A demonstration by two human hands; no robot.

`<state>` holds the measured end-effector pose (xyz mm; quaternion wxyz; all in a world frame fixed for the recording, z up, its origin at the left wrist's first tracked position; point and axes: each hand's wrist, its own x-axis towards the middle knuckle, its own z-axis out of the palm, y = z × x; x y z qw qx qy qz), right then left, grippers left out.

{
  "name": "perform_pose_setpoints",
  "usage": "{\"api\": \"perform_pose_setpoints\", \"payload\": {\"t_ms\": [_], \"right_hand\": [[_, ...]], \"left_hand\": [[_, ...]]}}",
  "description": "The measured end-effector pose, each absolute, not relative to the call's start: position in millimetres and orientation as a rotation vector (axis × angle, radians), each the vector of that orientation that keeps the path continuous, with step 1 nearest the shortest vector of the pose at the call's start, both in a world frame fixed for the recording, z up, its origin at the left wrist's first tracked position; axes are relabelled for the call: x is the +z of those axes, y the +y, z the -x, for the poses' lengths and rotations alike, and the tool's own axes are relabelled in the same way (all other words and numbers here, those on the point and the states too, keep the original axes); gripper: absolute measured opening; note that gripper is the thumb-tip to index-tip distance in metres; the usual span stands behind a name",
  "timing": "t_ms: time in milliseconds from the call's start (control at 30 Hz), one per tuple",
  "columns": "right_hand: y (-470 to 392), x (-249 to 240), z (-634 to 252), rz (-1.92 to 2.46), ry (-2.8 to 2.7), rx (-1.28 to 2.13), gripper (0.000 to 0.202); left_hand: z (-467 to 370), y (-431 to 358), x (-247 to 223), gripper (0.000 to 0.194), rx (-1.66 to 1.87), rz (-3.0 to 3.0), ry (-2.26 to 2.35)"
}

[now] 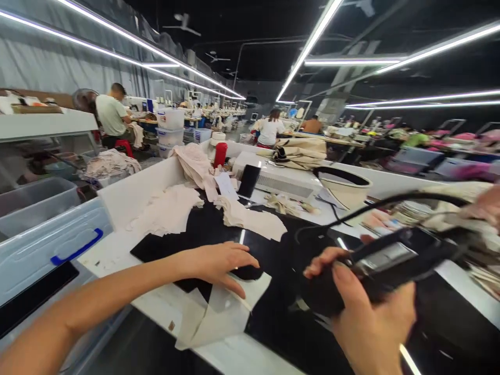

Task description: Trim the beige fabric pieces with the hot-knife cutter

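Note:
My left hand [224, 265] reaches over the table with fingers apart, just above or touching a pale cream fabric piece [230, 312] near the front edge. Whether its fingertips touch the cloth I cannot tell. My right hand [371, 317] is closed around a black object with a silvery plate [386, 258], from which a black strap or cable arches. Motion blur hides its kind. Other fingertips [326, 260] show at its left end; whose they are is unclear. Beyond my left hand lie a cream cut fabric piece [253, 219] and a pale fabric pile [167, 208].
A blurred hand [484, 205] shows at the right edge. At the back stand a phone [249, 179], a red bottle [221, 154] and a cream bag piece with a black rim [344, 187]. A lidded plastic bin [50, 250] borders the table's left side. People sit farther off.

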<state>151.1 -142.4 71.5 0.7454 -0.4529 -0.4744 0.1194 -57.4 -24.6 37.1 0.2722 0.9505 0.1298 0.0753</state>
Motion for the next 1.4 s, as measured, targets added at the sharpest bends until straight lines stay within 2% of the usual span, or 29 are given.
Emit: {"api": "perform_pose_setpoints", "payload": {"t_ms": [467, 733, 1400], "right_hand": [[-130, 65, -131, 0.861, -1.001, 0.338, 0.03], [-120, 64, -117, 0.811, -0.971, 0.353, 0.03], [-118, 54, -113, 0.889, -0.992, 0.323, 0.03]], "left_hand": [[44, -32, 37, 0.071, 0.105, -2.523, 0.27], [45, -29, 36, 0.043, -0.018, -2.535, 0.243], [45, -33, 46, 0.042, -0.156, -2.534, 0.311]]}}
